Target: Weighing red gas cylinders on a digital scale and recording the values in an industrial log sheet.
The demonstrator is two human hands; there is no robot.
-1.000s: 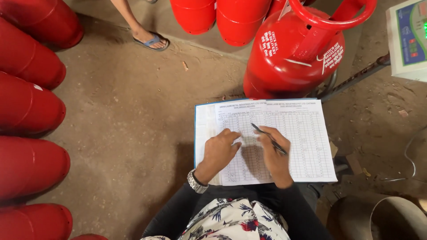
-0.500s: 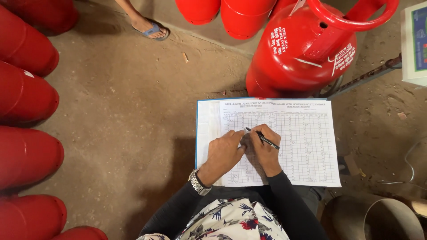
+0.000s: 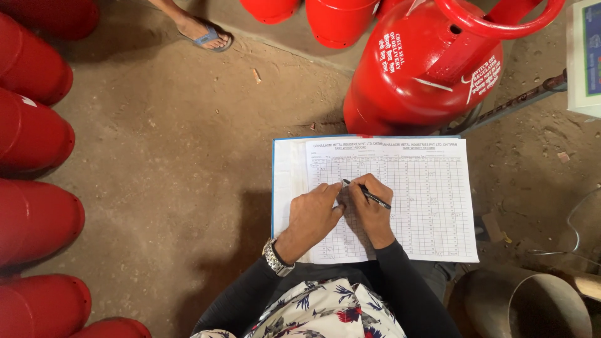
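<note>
A white ruled record sheet (image 3: 426, 200) on a blue clipboard lies on my lap. My right hand (image 3: 370, 209) grips a black pen (image 3: 369, 196) with its tip on the sheet's left columns. My left hand (image 3: 311, 219), with a metal wristwatch (image 3: 275, 257) at the wrist, rests flat on the paper just left of the pen tip and touches the right hand. A large red gas cylinder (image 3: 426, 69) stands just beyond the sheet's top edge.
A row of red cylinders (image 3: 31, 131) lines the left edge, and more stand at the top (image 3: 338, 22). Another person's sandalled foot (image 3: 203, 34) is at the upper left. A weighing scale display (image 3: 585, 56) sits at right, a metal pipe (image 3: 538, 303) at lower right.
My right hand with the pen has slid left across the sheet, close against my left hand. The view has shifted slightly.
</note>
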